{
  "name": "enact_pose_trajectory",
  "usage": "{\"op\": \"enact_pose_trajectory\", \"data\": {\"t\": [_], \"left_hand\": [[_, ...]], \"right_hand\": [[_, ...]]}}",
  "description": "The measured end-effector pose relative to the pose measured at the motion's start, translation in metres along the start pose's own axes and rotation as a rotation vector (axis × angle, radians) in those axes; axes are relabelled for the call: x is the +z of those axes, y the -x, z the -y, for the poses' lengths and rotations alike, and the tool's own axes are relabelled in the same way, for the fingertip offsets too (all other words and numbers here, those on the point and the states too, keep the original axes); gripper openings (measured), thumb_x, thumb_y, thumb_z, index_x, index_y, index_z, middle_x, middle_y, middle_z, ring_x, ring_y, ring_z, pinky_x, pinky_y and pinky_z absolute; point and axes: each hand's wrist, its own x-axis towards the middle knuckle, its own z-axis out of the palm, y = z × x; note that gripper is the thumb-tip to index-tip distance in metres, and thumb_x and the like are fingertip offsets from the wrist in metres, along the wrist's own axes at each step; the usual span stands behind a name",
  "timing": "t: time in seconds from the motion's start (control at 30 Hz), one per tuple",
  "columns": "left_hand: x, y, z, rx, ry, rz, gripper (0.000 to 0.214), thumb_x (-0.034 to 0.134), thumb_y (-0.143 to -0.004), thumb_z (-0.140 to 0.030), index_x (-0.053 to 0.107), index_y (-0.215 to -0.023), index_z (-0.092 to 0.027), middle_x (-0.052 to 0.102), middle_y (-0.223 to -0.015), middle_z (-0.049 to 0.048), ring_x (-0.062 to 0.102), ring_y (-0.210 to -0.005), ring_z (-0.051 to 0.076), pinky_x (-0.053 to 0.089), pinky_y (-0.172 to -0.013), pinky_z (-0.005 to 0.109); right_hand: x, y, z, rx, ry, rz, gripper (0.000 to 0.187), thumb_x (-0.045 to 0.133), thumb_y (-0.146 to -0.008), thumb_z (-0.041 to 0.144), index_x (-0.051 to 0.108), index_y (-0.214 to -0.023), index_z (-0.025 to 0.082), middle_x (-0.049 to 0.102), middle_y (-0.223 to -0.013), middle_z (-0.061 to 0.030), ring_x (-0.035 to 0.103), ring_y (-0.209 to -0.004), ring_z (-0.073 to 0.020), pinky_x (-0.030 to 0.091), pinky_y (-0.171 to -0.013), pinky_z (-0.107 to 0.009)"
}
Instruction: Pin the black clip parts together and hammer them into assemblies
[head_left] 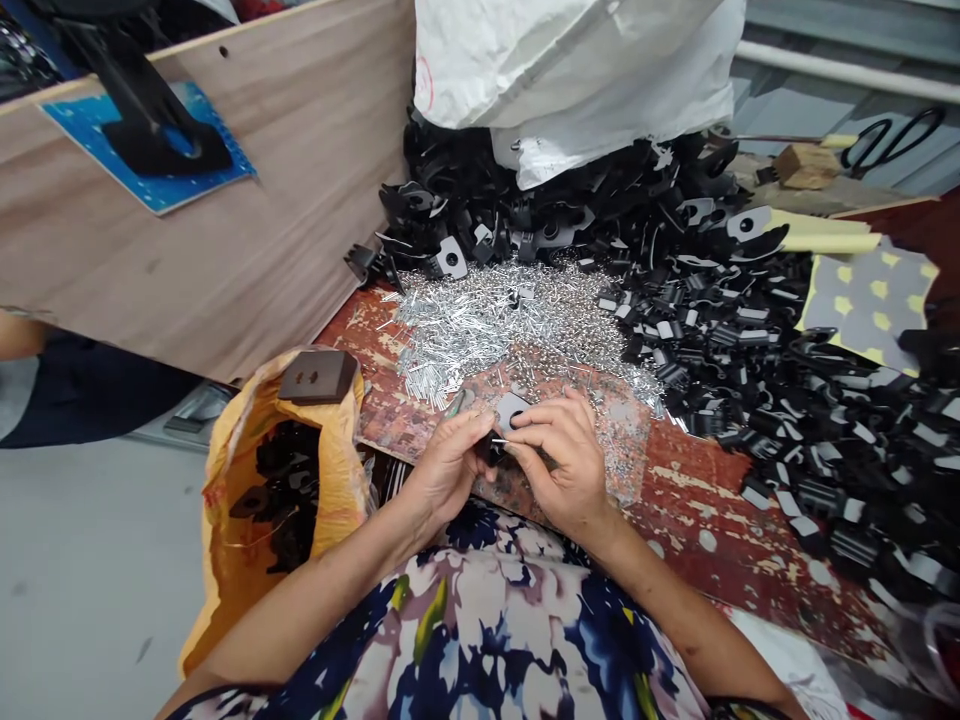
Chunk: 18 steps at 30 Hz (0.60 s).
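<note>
At the near edge of the worn red table, my left hand point(451, 462) is closed around a small black plastic clip point(491, 455), mostly hidden by the fingers. A grey pad with a dark hole shows just above it. Between thumb and fingertips, my right hand point(566, 465) pinches a thin metal pin point(499, 441) that points at the clip. Both hands meet in front of my body. Beyond them spreads a heap of loose silvery pins point(480, 330). Black clip parts with grey pads point(720, 340) are piled behind and to the right of the pins.
A yellow sack point(217, 540) holding black parts stands at left, a brown block point(318, 376) on its rim. An upright wooden board point(300, 150) borders the left side. A white sack point(600, 60) lies at the back; scissors point(892, 140) and a grey-yellow pad sheet point(862, 305) lie right.
</note>
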Motion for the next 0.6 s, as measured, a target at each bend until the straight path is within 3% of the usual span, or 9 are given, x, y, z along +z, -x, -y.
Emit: {"op": "enact_pose_trajectory", "data": {"t": [0.23,0.4,0.6], "left_hand": [[-0.004,-0.001,0.002,-0.018,0.073,-0.031,0.035,0.092,-0.067,-0.042,0.072,-0.076,-0.014,0.061,-0.069,-0.0011,0.057,-0.054,0.01,0.055,-0.04,0.021],[-0.003,0.003,-0.001,-0.021,0.119,0.052,0.031,0.09,-0.073,-0.037,0.074,-0.08,-0.012,0.066,-0.074,0.0014,0.064,-0.063,0.012,0.063,-0.056,0.023],[-0.004,0.004,-0.003,-0.009,0.146,0.086,0.029,0.088,-0.076,-0.038,0.074,-0.081,-0.013,0.065,-0.073,0.0004,0.063,-0.058,0.011,0.062,-0.053,0.024]], "right_hand": [[0.003,-0.004,0.003,0.017,0.048,0.02,0.013,0.064,-0.096,0.021,0.07,-0.086,0.026,0.074,-0.085,0.004,0.066,-0.092,-0.0186,0.029,-0.117,-0.056],[0.001,-0.01,0.008,-0.054,0.109,0.033,0.012,0.064,-0.096,0.021,0.071,-0.087,0.027,0.075,-0.084,0.0057,0.065,-0.09,-0.0181,0.028,-0.119,-0.056],[0.001,-0.013,0.011,-0.066,0.17,0.032,0.013,0.063,-0.097,0.021,0.069,-0.086,0.026,0.073,-0.082,0.0056,0.065,-0.088,-0.0175,0.028,-0.119,-0.056]]}}
